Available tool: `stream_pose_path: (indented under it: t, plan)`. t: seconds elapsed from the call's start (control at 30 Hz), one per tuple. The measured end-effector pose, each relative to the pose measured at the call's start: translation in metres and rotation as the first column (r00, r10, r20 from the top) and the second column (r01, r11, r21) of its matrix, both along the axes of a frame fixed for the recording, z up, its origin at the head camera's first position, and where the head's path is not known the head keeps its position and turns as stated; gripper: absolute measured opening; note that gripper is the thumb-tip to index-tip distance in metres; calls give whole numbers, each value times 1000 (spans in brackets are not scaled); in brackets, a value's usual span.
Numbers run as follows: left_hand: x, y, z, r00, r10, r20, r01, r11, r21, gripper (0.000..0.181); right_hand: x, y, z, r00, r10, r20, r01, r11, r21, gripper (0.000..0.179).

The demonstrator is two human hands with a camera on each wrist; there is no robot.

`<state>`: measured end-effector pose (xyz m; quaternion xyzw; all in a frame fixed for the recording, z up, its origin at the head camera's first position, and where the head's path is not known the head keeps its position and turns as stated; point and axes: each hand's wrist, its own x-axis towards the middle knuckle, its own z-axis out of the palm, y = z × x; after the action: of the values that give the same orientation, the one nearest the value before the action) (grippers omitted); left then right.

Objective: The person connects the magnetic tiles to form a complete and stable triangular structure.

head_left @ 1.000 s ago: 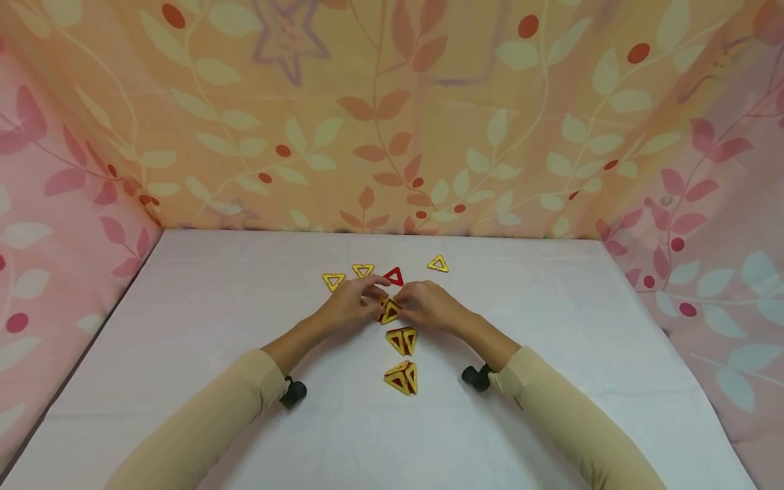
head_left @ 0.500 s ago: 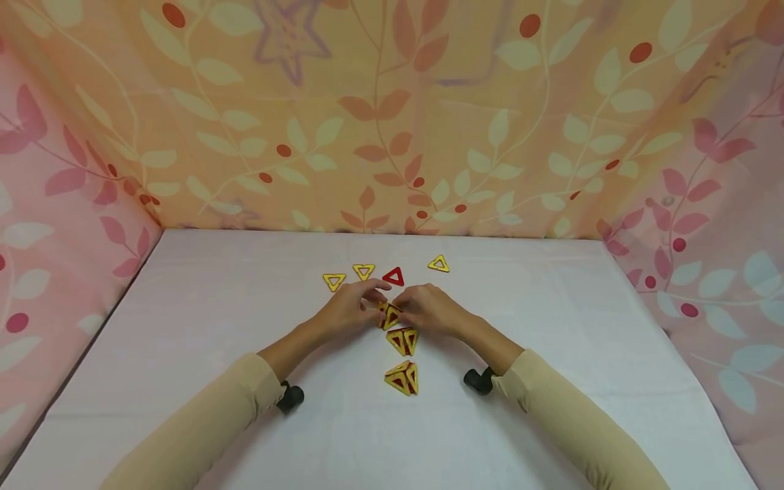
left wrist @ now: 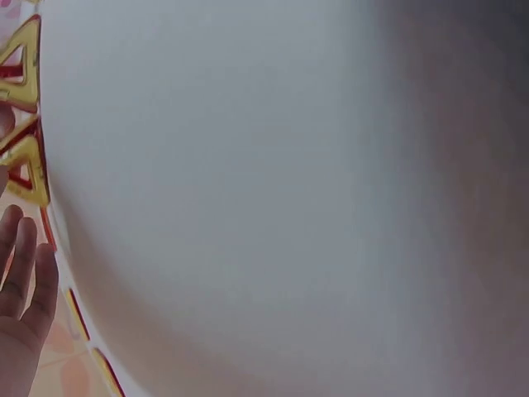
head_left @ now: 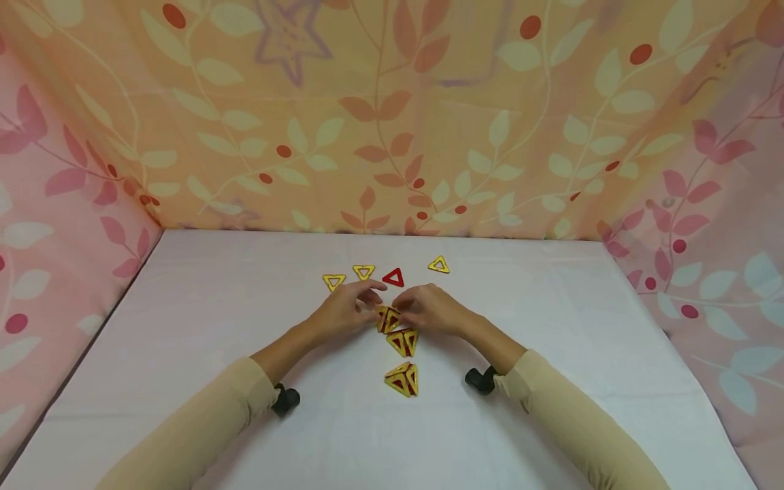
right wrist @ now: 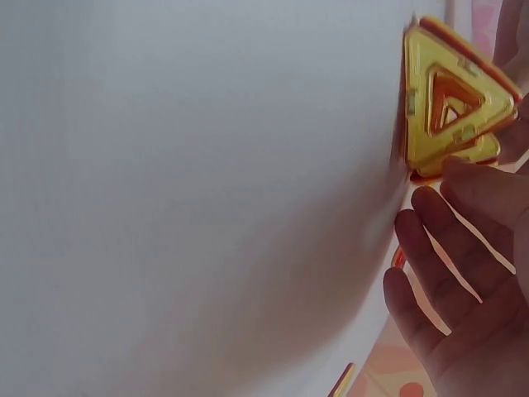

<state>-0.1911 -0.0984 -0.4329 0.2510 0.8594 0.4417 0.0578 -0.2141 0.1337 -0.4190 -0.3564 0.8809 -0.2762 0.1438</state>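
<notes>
A small pyramid of yellow and red magnetic triangle tiles (head_left: 388,319) stands between my hands on the white table. My right hand (head_left: 431,309) pinches its right side with thumb and index finger; the other fingers (right wrist: 446,281) spread out loosely in the right wrist view. My left hand (head_left: 343,307) is at its left side, thumb close to the edge and index finger stretched out above it, away from the tiles. Just in front stands a second pyramid (head_left: 402,342), its back edge close to the first one. A third pyramid (head_left: 402,379) sits nearer to me.
Flat on the table behind my hands lie a red triangle tile (head_left: 394,277), two yellow triangle tiles on the left, one of them (head_left: 364,271) nearer the red one, and another yellow tile (head_left: 438,265) on the right. Patterned cloth (head_left: 392,136) hangs along the back and sides.
The pyramid between my hands has come toward me, closer to the second pyramid, and turned a little. My left hand has drawn slightly left; my right hand has stayed almost in place.
</notes>
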Motion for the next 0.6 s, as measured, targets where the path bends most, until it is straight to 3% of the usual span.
stream_pose_path:
  t: [0.3,0.47,0.6]
  plan:
    - [-16,-17,5,993,107,-43,-106,994,34,48,-16,5,1,998,-56,-21,56,998,-19,26]
    - [-27,-21,7,984,165,-72,-166,986,-6,46,-27,5,2,991,-132,-20,132,991,-26,32]
    - [-35,-22,10,976,212,-50,-214,975,-60,50,-37,5,1,981,-192,7,193,981,-27,39]
